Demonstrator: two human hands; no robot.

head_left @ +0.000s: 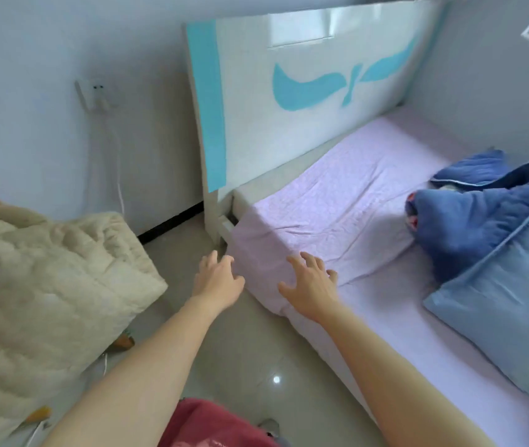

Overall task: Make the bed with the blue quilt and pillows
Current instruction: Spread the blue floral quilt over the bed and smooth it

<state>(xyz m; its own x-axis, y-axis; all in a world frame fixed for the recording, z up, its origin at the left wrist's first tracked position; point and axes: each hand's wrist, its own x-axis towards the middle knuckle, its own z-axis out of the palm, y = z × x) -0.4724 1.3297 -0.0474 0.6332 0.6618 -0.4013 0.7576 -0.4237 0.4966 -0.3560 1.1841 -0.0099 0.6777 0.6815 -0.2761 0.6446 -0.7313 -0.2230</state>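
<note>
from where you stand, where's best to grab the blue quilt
Probably the pale-piped hem on top of the bunched blue quilt, right hand coming from the near side of the bed: that edge lies exposed, the rest is folded under itself.

- No writing, label, brand or number can be read anywhere in view.
- Headboard (256,130): only a turquoise winged shape and a turquoise side stripe on white. These are a decorative motif, not letters.
</note>
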